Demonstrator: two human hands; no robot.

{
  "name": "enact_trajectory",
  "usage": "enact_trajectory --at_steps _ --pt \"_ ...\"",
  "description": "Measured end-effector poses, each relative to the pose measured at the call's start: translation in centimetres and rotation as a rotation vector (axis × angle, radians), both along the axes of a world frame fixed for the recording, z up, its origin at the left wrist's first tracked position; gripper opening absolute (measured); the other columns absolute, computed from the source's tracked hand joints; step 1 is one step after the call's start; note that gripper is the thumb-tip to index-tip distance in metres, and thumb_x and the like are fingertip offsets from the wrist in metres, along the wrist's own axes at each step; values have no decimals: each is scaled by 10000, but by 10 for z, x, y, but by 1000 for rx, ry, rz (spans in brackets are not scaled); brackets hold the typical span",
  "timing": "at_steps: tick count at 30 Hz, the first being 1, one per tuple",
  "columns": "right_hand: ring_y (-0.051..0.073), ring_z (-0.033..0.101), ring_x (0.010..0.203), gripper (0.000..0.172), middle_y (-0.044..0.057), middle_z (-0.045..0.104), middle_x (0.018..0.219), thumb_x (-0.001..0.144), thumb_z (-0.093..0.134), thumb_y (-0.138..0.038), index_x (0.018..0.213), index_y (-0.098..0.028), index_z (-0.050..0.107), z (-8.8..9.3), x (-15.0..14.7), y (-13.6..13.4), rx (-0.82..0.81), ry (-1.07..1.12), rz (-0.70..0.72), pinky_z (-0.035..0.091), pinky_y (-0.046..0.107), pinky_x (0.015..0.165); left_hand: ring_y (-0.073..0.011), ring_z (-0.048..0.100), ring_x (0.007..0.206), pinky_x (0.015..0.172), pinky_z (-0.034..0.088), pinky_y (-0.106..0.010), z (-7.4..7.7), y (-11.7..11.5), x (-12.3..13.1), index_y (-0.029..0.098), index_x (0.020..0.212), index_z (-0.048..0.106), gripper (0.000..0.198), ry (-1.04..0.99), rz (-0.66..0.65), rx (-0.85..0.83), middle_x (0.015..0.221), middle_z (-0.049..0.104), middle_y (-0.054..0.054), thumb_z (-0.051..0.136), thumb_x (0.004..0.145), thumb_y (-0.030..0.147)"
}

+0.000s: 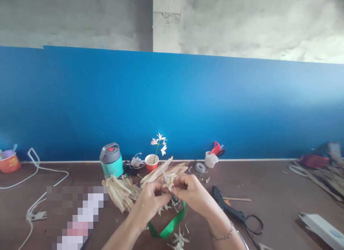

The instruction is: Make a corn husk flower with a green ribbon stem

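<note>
My left hand (155, 198) and my right hand (192, 192) meet at the middle of the table, fingers pinched on a small cream flower (169, 182) that looks made of dried husk. A thin pale pointed piece (165, 175) rises beside the flower. Below my hands curves a green ribbon (169, 228). Loose husk flowers (179, 240) lie near the front edge. Just beyond my fingers are dried husk strips (158, 170), and a bundle of husks (122, 192) spreads to the left. My fingertips partly hide the flower's base.
A black glue gun (228, 205) with its cord lies right, by a thin stick (238, 199). At the back stand a teal container (112, 167), a red cup (152, 166) holding a flower stem, a tape roll (200, 167) and a white cup (211, 159). White cable (53, 170) trails left.
</note>
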State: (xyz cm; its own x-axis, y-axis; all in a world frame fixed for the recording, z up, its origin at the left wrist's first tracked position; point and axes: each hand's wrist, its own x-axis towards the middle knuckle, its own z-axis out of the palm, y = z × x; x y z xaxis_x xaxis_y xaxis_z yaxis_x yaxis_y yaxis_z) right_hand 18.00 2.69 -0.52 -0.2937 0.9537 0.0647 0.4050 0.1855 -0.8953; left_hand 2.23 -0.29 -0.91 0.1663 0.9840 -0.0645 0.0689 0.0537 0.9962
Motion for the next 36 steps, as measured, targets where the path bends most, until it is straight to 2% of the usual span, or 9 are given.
enact_trajectory --at_steps 8,11,16,21,24,27,30,33,36 --pt "178 537 701 122 43 641 696 678 582 -194 677 -142 692 -4 -5 1 108 -36 -51 398 290 662 -145 443 643 579 312 -261 -15 9 5 154 555 560 145 174 143 237 688 525 -23 579 650 261" --pt "191 552 714 139 58 653 710 684 583 -213 692 -133 697 -6 -5 2 109 -46 -56 410 303 679 -127 397 578 550 285 -260 -17 8 7 157 555 558 174 148 139 143 611 477 2 580 666 289" --pt "177 531 679 136 46 643 676 672 588 -224 687 -138 692 -5 -2 3 90 -27 -26 392 288 634 -109 385 552 540 267 -246 -13 3 7 158 566 546 160 -62 82 -37 564 465 26 648 622 269" --pt "135 457 587 106 13 564 593 662 615 -220 671 -133 673 -6 -3 4 17 -4 -33 324 262 552 -114 410 587 564 283 -244 -12 2 7 144 545 566 175 -88 84 24 621 493 11 660 634 262" --pt "119 430 569 185 4 548 587 695 663 -317 697 -132 667 -6 -3 5 -78 159 22 316 258 551 -125 420 619 588 301 -244 -9 2 6 142 573 599 167 -116 90 57 638 504 5 661 650 277" --pt "132 489 644 315 25 619 694 749 661 -456 776 -143 682 -3 -3 5 -109 355 96 365 261 619 -112 369 582 573 283 -241 -7 2 2 153 539 557 214 -128 139 94 581 443 26 662 667 287" --pt "134 505 658 398 20 616 674 758 645 -540 755 -145 688 1 -2 4 -99 364 85 381 256 640 -112 359 576 556 273 -240 -8 3 0 157 552 557 218 -148 171 140 583 422 28 647 697 293" --pt "139 516 635 434 25 605 628 739 655 -564 694 -133 681 3 -3 2 -114 326 110 403 264 639 -124 401 617 577 297 -239 -9 3 0 153 583 597 208 -174 187 172 633 463 10 639 718 304" --pt "168 565 723 400 47 650 730 736 674 -528 823 -139 699 0 -4 2 -105 403 99 432 281 698 -131 434 652 596 318 -239 -9 3 1 153 585 600 218 -180 205 193 720 511 -8 665 714 317"
